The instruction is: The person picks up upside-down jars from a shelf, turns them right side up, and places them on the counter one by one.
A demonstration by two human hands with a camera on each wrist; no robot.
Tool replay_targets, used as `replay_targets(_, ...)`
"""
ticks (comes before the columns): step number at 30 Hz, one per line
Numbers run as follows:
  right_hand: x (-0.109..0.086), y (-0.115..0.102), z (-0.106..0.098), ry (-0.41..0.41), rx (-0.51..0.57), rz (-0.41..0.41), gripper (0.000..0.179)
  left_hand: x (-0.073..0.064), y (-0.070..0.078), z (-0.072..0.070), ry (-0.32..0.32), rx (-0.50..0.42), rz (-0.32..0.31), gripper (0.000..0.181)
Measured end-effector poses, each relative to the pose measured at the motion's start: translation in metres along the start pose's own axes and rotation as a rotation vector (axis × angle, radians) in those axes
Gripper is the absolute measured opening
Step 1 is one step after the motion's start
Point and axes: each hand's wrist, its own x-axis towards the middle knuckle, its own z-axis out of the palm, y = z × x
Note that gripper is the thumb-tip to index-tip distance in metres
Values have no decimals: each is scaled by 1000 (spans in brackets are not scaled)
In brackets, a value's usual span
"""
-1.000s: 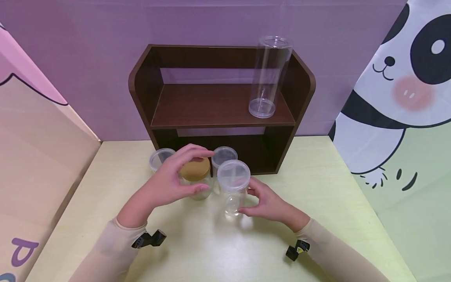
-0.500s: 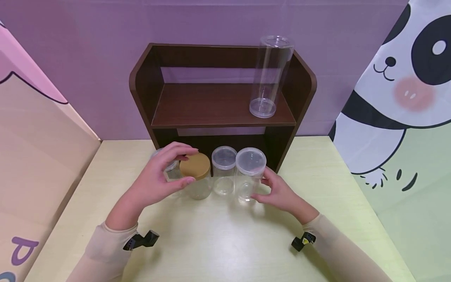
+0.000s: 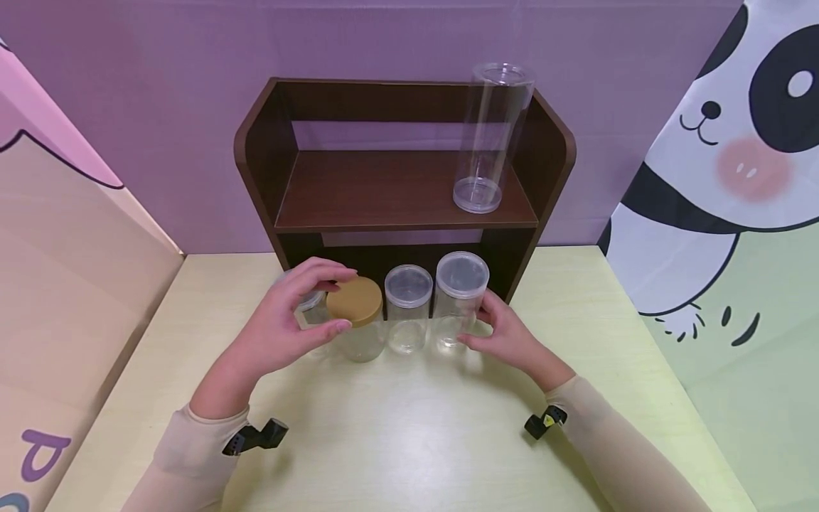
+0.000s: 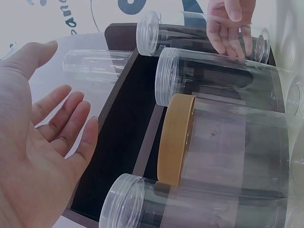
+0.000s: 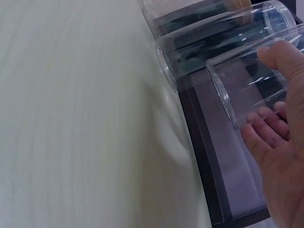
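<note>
My right hand (image 3: 512,338) grips a clear jar with a translucent lid (image 3: 462,284) from its right side, thumb in front. In the right wrist view, that jar's base overlaps the shelf's lower front edge. To its left stands a similar clear jar (image 3: 408,306), then a jar with a tan lid (image 3: 355,302). Over at the left end, another clear-lidded jar (image 3: 312,302) is partly hidden behind my left hand (image 3: 284,313). That hand holds nothing; its fingers are spread near the tan lid, and the left wrist view shows them apart from the jars.
Behind the jars stands a dark brown two-tier shelf (image 3: 397,188). A tall clear cylinder (image 3: 489,142) is upright at the right of its upper tier. The pale wooden table (image 3: 409,441) extends in front, with a purple backdrop (image 3: 160,128) behind.
My right hand has carried its jar rightward and back towards the shelf, to the right end of the row. The left hand has drawn slightly left, away from the tan lid.
</note>
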Motion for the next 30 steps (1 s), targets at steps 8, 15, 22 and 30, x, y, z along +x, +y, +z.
replay_targets(8, 2, 5, 0, 0, 14, 15, 77, 0, 1, -2, 5, -9, -15, 60)
replay_targets(15, 2, 14, 2, 1, 28, 46, 74, 1, 1, -3, 7, -5, -21, 61)
replay_targets(22, 1, 24, 4, -9, 8, 79, 69, 1, 1, -3, 6, -8, -27, 61)
replay_targets(30, -1, 31, 6, -34, -7, 127, 68, 0, 2, -3, 6, 3, -29, 60)
